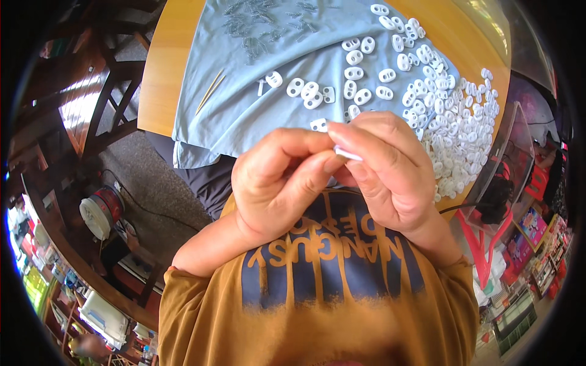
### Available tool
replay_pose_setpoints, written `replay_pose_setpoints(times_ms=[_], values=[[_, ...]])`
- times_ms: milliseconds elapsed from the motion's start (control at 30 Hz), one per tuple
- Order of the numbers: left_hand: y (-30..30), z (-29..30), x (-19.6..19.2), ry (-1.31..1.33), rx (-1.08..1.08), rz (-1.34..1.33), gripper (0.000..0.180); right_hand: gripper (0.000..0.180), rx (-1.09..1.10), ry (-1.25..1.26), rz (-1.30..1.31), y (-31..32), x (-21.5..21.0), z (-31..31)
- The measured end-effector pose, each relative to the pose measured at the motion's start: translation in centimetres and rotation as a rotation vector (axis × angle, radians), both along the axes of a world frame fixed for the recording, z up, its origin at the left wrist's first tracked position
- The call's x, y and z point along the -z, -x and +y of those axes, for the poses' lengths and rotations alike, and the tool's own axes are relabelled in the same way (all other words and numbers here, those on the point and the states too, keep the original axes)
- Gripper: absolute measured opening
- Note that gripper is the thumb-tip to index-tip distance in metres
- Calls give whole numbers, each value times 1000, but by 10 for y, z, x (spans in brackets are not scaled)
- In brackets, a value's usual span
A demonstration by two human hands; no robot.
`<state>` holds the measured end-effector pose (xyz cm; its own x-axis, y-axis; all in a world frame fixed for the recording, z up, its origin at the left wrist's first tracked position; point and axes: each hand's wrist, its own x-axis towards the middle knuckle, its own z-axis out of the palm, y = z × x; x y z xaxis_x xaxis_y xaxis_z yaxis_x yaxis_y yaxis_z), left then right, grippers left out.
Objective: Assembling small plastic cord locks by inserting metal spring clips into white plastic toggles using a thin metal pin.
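Observation:
Close to my chest, both hands meet over one small white plastic piece (pixel 349 154), seemingly part of a two-hole cord lock. My right hand (pixel 394 168) pinches it between thumb and fingers. At its left end, the thumb and index finger of my left hand (pixel 284 183) are pressed together. Fingers cover most of the piece. Just beyond them, a loose white two-hole cord lock (pixel 318 125) lies on the light blue cloth (pixel 244 116). Several more cord locks (pixel 310 91) are scattered farther out.
A large heap of white plastic parts (pixel 458 134) spreads over the table's right side. Small metal springs (pixel 262 21) lie at the cloth's far end. Two thin wooden sticks (pixel 210 91) rest on its left part. The yellow wooden table (pixel 162 67) shows beyond the cloth.

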<state>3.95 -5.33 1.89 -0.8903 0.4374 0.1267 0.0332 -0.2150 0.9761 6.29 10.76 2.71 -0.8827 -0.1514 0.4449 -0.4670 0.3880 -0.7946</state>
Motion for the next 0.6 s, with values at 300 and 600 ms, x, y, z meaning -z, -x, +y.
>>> replay_pose_setpoints(times_ms=[300, 600], values=[[6, 7, 0, -417, 128, -602, 24, 43, 63, -185, 170, 4, 7, 8], [1, 4, 2, -406, 120, -485, 30, 41, 9, 126, -152, -5, -7, 5]])
